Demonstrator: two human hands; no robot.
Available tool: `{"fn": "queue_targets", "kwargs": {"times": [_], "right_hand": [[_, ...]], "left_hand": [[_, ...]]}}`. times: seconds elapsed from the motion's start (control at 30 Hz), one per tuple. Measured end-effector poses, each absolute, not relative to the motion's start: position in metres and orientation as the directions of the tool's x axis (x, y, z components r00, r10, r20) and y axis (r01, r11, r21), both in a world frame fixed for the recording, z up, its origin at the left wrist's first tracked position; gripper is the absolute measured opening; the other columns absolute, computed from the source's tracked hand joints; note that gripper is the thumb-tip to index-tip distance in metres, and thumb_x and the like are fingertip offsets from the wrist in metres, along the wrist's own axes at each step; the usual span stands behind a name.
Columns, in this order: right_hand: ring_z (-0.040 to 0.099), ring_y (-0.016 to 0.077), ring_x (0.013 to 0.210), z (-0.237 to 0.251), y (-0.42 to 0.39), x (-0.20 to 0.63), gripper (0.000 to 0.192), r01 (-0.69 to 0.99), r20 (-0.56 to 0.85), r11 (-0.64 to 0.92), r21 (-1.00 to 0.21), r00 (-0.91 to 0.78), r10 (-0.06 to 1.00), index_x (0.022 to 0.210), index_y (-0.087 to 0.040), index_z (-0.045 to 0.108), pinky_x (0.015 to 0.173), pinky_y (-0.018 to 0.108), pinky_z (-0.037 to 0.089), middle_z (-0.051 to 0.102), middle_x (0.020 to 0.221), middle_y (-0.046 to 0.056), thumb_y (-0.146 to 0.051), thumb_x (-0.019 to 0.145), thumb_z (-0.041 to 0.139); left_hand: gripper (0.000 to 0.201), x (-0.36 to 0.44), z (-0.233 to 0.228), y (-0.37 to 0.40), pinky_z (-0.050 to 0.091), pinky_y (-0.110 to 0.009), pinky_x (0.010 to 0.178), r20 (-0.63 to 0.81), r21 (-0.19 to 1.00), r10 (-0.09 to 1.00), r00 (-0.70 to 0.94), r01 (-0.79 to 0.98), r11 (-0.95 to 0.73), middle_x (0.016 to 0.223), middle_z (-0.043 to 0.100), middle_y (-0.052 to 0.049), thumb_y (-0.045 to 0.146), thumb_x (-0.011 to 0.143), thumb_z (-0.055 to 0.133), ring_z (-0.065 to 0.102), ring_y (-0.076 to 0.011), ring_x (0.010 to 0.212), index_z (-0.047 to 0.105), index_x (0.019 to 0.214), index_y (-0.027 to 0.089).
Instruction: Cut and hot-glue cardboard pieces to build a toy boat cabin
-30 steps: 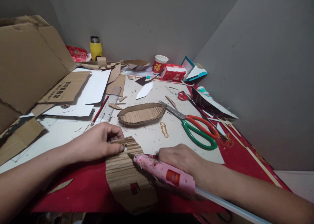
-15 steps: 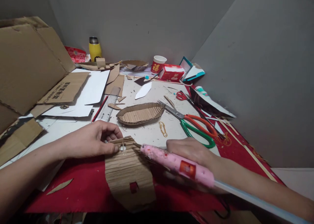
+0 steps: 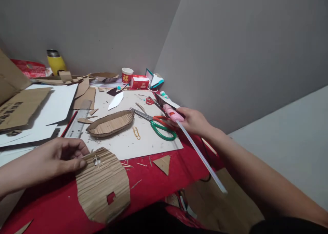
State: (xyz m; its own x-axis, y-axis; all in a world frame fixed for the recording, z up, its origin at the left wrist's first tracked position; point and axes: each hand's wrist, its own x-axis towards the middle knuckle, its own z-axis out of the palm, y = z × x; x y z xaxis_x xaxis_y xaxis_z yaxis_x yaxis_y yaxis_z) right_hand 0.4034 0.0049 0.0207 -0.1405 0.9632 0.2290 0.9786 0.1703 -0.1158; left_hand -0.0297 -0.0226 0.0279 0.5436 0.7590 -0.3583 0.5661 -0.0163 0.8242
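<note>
Left fingers (image 3: 80, 145): bent, thumb opposed; far-left edge of card (image 3: 102, 182) is pinched. Contact behind the edge is not shown.
Card place: held over red cloth (image 3: 151, 189), in front of the body; whether it is laid flat cannot be made out.
Card vs left fingers: set to their right and towards the body; touched by left hand (image 3: 52, 158), the nearer hand.
Card axis: long way is run near to far, slightly slanted; one end is pointed at the body, the other roughly at boat (image 3: 110, 126). Ridges are set crosswise.
Right hand (image 3: 193, 120): wrapped on glue gun (image 3: 173, 113); fingers mostly hidden.
Gun place: held well apart from card, farther off and right, by the handles of scissors (image 3: 148, 117); contact unclear.
Gun axis: front is pointed away and left; glue stick (image 3: 201, 155) is trailed behind, towards the body and right.
</note>
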Motion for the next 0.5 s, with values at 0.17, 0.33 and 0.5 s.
{"fn": "queue_targets", "kwargs": {"times": [0.17,0.33,0.5], "right_hand": [[0.056,0.0194,0.062,0.011,0.015,0.426,0.039,0.995,0.167,0.006,-0.095,0.01,0.986,0.085,-0.018,0.064,0.052,0.026,0.033,0.066,0.076,0.008,-0.055,0.075,0.06],[0.057,0.0193,0.066,0.002,0.015,0.43,0.036,0.99,0.124,0.055,-0.132,-0.039,0.992,0.095,-0.018,0.065,0.055,0.026,0.037,0.068,0.083,0.009,-0.049,0.078,0.058],[0.058,0.0194,0.067,0.005,0.012,0.424,0.039,0.979,0.057,0.125,-0.161,-0.117,0.992,0.097,-0.017,0.064,0.056,0.027,0.04,0.067,0.084,0.008,-0.05,0.079,0.056]], "left_hand": [[0.032,-0.034,0.023,-0.017,0.042,-0.025,0.066,-0.457,0.772,0.668,0.587,0.635,-0.029,0.077,0.066,-0.001,0.05,0.081,0.059,0.057,-0.0195,0.075,0.062,0.08,0.018],[0.024,-0.038,0.021,-0.018,0.039,-0.023,0.065,-0.425,0.79,0.676,0.602,0.611,-0.048,0.074,0.063,0.001,0.041,0.084,0.058,0.053,-0.016,0.071,0.061,0.077,0.018],[0.025,-0.034,0.026,-0.022,0.036,-0.022,0.063,-0.43,0.792,0.696,0.575,0.611,-0.015,0.069,0.061,0.003,0.041,0.082,0.058,0.05,-0.0136,0.067,0.059,0.074,0.017]]}}
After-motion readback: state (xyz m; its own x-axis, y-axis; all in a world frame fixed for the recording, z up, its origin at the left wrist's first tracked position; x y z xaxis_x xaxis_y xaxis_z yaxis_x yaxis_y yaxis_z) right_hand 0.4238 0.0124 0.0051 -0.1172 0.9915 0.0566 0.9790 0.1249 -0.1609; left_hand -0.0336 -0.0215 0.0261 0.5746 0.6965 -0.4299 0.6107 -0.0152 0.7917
